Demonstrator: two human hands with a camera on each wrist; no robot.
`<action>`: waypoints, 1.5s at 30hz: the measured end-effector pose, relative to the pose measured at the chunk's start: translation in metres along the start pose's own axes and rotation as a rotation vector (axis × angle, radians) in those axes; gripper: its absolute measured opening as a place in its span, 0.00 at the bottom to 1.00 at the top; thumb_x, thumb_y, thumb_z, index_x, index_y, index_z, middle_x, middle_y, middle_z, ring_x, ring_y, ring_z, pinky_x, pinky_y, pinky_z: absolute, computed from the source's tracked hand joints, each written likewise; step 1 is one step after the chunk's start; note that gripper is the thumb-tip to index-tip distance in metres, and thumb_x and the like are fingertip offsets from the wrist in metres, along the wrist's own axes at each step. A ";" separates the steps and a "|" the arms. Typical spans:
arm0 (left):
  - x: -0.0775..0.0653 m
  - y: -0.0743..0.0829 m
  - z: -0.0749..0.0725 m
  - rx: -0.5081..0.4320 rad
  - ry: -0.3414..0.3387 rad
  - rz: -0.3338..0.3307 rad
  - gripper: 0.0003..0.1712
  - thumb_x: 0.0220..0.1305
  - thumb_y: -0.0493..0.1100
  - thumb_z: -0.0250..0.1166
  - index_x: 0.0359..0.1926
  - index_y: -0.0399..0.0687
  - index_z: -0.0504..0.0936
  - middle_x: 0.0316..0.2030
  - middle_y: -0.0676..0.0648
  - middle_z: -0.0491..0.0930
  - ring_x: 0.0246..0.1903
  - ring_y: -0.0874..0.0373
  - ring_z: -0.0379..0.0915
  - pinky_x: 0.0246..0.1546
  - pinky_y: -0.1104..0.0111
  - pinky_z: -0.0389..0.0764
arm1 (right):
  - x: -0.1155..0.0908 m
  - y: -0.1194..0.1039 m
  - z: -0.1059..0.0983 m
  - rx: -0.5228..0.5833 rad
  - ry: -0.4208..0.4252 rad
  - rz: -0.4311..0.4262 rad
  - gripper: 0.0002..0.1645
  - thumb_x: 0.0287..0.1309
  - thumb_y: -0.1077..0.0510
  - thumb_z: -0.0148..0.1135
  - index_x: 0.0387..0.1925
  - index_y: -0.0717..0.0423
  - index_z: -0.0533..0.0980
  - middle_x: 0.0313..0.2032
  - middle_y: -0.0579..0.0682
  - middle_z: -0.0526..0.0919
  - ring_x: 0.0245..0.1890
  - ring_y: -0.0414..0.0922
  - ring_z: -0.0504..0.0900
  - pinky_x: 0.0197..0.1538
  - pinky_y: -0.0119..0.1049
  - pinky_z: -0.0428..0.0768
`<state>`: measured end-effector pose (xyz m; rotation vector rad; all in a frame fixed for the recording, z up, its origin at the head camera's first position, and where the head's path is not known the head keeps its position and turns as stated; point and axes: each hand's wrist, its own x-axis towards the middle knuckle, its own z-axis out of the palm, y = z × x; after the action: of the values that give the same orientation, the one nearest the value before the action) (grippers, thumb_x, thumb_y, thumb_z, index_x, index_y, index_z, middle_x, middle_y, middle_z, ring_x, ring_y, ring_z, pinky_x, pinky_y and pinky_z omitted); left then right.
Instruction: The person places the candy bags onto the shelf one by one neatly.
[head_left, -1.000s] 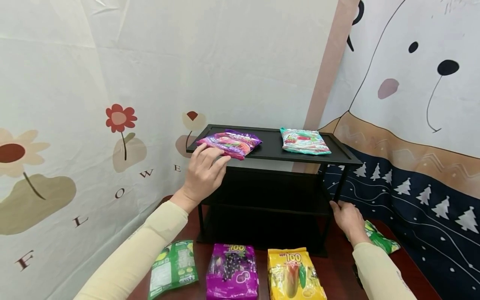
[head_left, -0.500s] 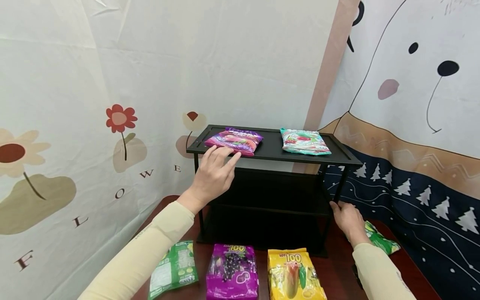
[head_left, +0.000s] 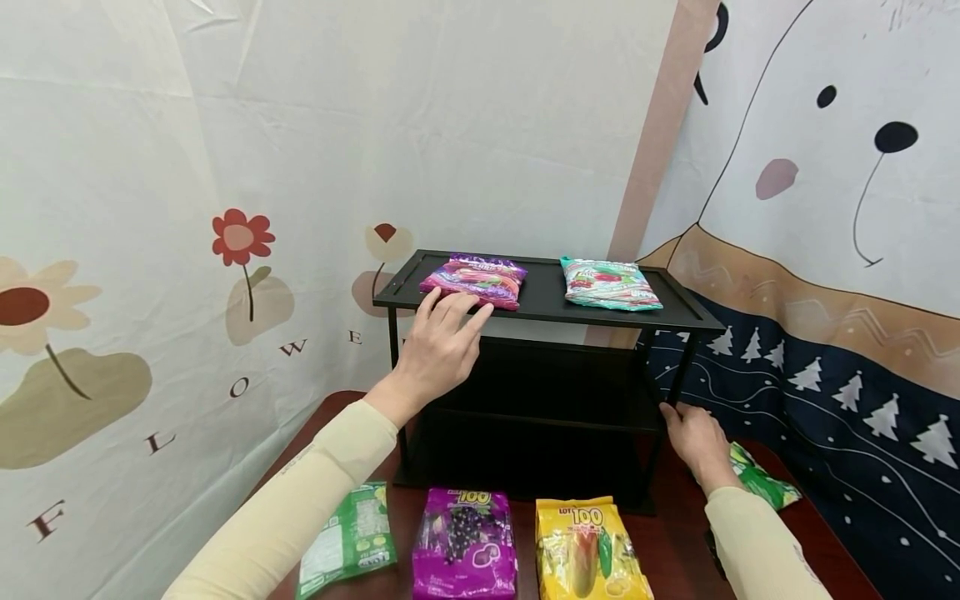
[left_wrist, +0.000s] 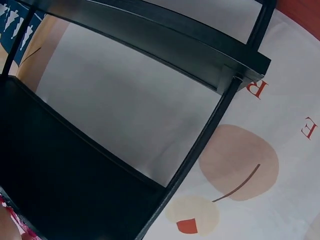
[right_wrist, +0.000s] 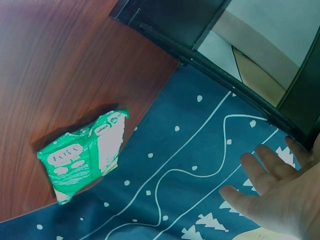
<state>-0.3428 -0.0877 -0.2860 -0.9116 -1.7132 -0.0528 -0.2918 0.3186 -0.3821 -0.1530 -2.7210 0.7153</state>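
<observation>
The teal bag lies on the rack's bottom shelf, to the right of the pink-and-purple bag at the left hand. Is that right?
Not quite: the head view shows the teal bag on the rack's top shelf, not the bottom one. It does lie to the right of the pink-and-purple bag at the left hand.

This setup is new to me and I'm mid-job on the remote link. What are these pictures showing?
No robot here: a person works bare-handed. The widest picture comes from a head-worn camera; the two smaller ones come from one on each wrist.

The left hand touches the front edge of a pink-purple bag lying on top of a black rack, beside a teal bag. The right hand is at the rack's right front post; whether it grips is unclear.

On the reddish-brown table are a green bag, a purple bag, a yellow bag and another green bag.
</observation>
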 end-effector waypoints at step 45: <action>0.021 0.003 -0.003 -0.066 -0.233 -0.116 0.28 0.71 0.55 0.60 0.67 0.49 0.75 0.61 0.42 0.76 0.63 0.46 0.69 0.68 0.38 0.53 | -0.002 -0.002 0.000 0.004 0.001 0.000 0.25 0.77 0.47 0.43 0.27 0.58 0.71 0.25 0.57 0.72 0.34 0.60 0.75 0.39 0.55 0.71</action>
<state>-0.3394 -0.0755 -0.2687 -0.8936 -1.9902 -0.0826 -0.2903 0.3166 -0.3814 -0.1526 -2.7181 0.7206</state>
